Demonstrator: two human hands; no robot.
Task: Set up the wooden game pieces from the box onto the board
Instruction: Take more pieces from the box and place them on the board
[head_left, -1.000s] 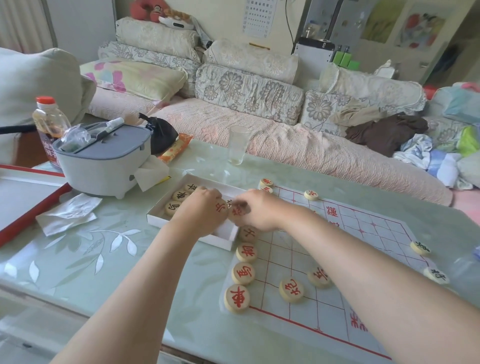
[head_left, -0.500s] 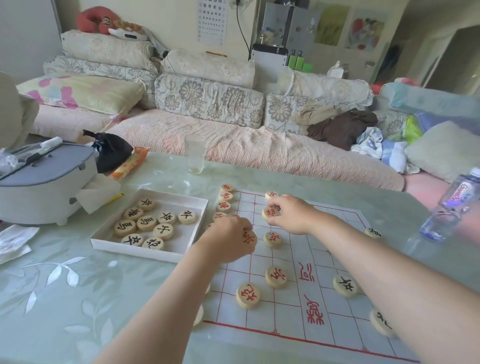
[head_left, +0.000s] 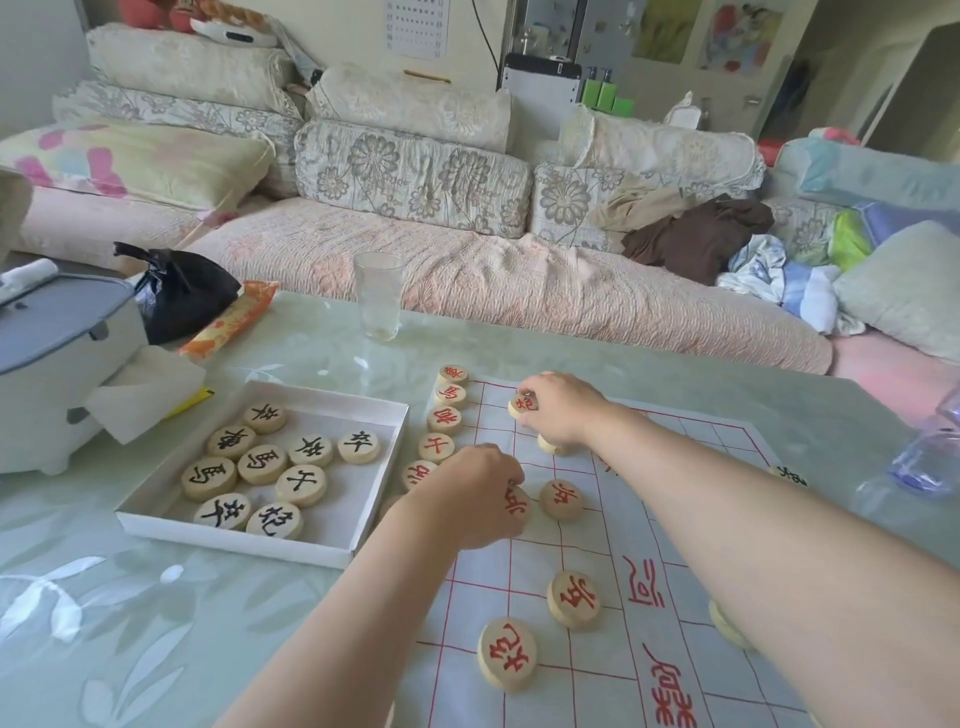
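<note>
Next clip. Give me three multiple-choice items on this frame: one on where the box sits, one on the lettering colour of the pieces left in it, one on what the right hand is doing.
1. Where is the white box?
A. on the table, left of the board
B. on top of the board
C. on the floor

2. What colour is the lettering on the pieces in the box?
A. red
B. black
C. green

3. What is the right hand doing?
A. lying flat, fingers straight
B. curled and holding nothing
C. pinching a red-lettered piece over the board

Answers: 1 A, the box lies beside the board's left edge. 2 B, all nine pieces there bear black characters. 3 C, its fingertips grip the piece near the board's far edge.
</note>
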